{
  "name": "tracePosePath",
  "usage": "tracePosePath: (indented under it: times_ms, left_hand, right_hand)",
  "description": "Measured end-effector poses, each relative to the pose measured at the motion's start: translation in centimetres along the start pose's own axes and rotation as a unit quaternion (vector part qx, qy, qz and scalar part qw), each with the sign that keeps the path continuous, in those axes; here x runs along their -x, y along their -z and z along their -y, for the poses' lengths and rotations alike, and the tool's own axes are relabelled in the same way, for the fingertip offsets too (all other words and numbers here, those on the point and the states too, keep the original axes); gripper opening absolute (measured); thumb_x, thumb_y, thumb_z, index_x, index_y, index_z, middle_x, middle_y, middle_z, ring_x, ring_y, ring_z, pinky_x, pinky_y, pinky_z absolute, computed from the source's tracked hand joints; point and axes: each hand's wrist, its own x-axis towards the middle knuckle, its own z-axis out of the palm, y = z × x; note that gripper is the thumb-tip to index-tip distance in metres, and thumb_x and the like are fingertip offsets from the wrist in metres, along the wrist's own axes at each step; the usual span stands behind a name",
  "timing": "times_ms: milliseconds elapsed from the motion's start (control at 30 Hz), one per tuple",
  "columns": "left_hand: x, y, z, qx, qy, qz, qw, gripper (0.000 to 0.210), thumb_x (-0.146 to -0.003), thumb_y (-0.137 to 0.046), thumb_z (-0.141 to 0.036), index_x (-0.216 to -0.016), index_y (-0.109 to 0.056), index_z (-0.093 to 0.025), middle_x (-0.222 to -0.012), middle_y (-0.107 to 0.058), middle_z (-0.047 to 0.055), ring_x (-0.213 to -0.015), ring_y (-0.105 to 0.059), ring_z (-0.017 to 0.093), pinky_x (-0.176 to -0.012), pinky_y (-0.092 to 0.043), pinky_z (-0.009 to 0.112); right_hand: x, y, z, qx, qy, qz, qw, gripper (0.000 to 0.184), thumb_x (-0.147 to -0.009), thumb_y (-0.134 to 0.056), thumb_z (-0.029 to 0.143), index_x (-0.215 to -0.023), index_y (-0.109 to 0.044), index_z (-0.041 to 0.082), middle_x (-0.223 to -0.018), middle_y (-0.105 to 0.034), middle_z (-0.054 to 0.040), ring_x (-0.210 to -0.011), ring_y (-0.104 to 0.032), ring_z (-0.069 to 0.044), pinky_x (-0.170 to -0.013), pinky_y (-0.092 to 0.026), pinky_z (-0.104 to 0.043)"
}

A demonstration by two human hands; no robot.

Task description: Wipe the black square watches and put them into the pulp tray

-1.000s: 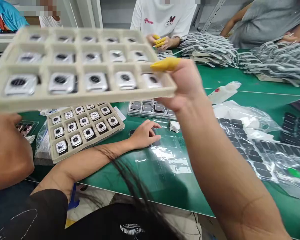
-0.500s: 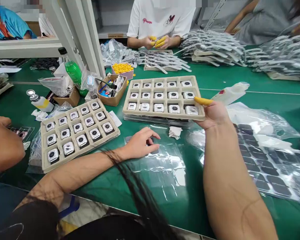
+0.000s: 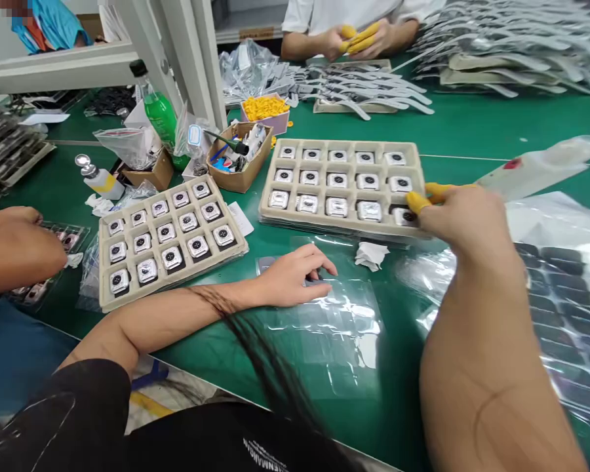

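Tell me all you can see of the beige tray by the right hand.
The beige moulded pulp-like tray lies flat on the green table, apparently atop clear trays. It has three rows of five square pockets, each holding a small silver square watch case with a dark round centre. The right hand, yellow cots on its fingers, touches the tray's near right corner.
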Motion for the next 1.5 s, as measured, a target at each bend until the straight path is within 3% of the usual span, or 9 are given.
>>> tracePosePath:
  times_ms: [100, 200, 300, 433, 700, 800, 1033, 1267, 1500]
  left_hand:
    - [0.1, 0.2, -0.4, -0.004, 0.002, -0.004, 1.000, 0.019, -0.106, -0.095, -0.026, -0.123, -0.089, -0.024, -0.134, -0.081, 0.008, -0.100, -0.085, 0.020, -0.108, -0.077, 0.043]
    - [0.1, 0.4, -0.7, -0.002, -0.002, -0.012, 1.000, 0.017, -0.104, -0.093, -0.025, -0.121, -0.088, -0.024, -0.130, -0.080, 0.007, -0.098, -0.084, 0.021, -0.106, -0.076, 0.042]
    - [0.2, 0.8, -1.2, 0.000, 0.006, -0.022, 1.000, 0.016, -0.102, -0.093, -0.024, -0.117, -0.088, -0.024, -0.127, -0.081, 0.008, -0.097, -0.084, 0.022, -0.103, -0.076, 0.042]
    - [0.1, 1.5, -2.0, -0.007, 0.018, -0.024, 1.000, 0.014, -0.100, -0.091, -0.027, -0.114, -0.088, -0.026, -0.125, -0.082, 0.007, -0.096, -0.083, 0.023, -0.105, -0.077, 0.045]
    - [-0.2, 1.7, -2.3, -0.010, 0.031, -0.028, 0.999, 0.015, -0.097, -0.091, -0.027, -0.111, -0.087, -0.027, -0.123, -0.082, 0.007, -0.095, -0.082, 0.023, -0.104, -0.077, 0.044]
    - [-0.3, 1.6, -2.0, 0.010, 0.034, -0.040, 0.999, 0.019, -0.097, -0.094, -0.029, -0.114, -0.087, -0.026, -0.117, -0.083, 0.006, -0.099, -0.086, 0.025, -0.105, -0.076, 0.042]
    - [-1.0, 0.9, -0.7, 0.282, 0.114, -0.079, 0.949, 0.054, -0.113, -0.095, -0.063, -0.144, -0.079, -0.021, -0.104, -0.090, 0.005, -0.089, -0.091, 0.024, -0.093, -0.073, 0.037]
    - [-1.6, 0.5, 0.0, 0.330, 0.115, -0.106, 0.931, 0.045, -0.116, -0.095, -0.055, -0.139, -0.077, -0.020, -0.094, -0.086, 0.001, -0.087, -0.084, 0.020, -0.091, -0.070, 0.034]
    - [-1.0, 0.1, -0.1, 0.287, 0.123, -0.172, 0.934, 0.040, -0.113, -0.096, -0.042, -0.141, -0.075, -0.024, -0.103, -0.081, -0.002, -0.085, -0.076, 0.016, -0.079, -0.061, 0.027]
  right_hand:
    - [1.2, 2.1, 2.2, -0.041, -0.070, 0.087, 0.993, 0.054, -0.124, -0.067, 0.034, -0.167, -0.085, 0.006, -0.164, -0.088, -0.0316, -0.149, -0.081, -0.043, -0.120, -0.060, -0.049]
    - [2.5, 4.0, 3.2, -0.092, -0.098, 0.077, 0.988, 0.059, -0.124, -0.072, 0.034, -0.178, -0.078, 0.008, -0.159, -0.089, -0.0298, -0.143, -0.083, -0.041, -0.117, -0.062, -0.047]
    - [3.4, 5.5, 2.8, -0.116, -0.075, 0.026, 0.990, 0.045, -0.119, -0.082, 0.035, -0.156, -0.090, 0.012, -0.145, -0.091, -0.0273, -0.128, -0.086, -0.040, -0.111, -0.065, -0.048]
    - [3.8, 6.0, 2.3, -0.128, -0.017, 0.101, 0.986, 0.038, -0.106, -0.100, 0.038, -0.138, -0.097, 0.017, -0.112, -0.091, -0.0163, -0.105, -0.086, -0.039, -0.101, -0.068, -0.048]
    - [3.1, 5.4, 1.8, -0.250, 0.000, 0.065, 0.966, 0.036, -0.087, -0.111, 0.033, -0.112, -0.087, 0.022, -0.127, -0.088, -0.0133, -0.111, -0.082, -0.032, -0.101, -0.071, -0.045]
    - [4.3, 6.2, 2.3, -0.398, -0.025, 0.056, 0.916, 0.044, -0.087, -0.114, 0.042, -0.106, -0.078, 0.025, -0.118, -0.086, -0.0101, -0.091, -0.077, -0.025, -0.085, -0.069, -0.043]
    - [13.6, 3.9, 8.6, -0.698, 0.053, 0.222, 0.679, 0.071, -0.066, -0.123, 0.075, -0.095, -0.073, 0.034, -0.084, -0.079, 0.0018, -0.066, -0.064, -0.021, -0.069, -0.060, -0.042]
    - [16.0, 1.2, 10.2, -0.707, 0.008, 0.199, 0.679, 0.054, -0.070, -0.122, 0.065, -0.098, -0.084, 0.040, -0.081, -0.082, 0.0019, -0.083, -0.079, -0.030, -0.093, -0.072, -0.054]
    - [17.2, -2.6, 11.3, -0.733, -0.030, 0.198, 0.650, 0.054, -0.073, -0.119, 0.065, -0.116, -0.091, 0.047, -0.094, -0.092, 0.0025, -0.092, -0.092, -0.037, -0.094, -0.079, -0.060]
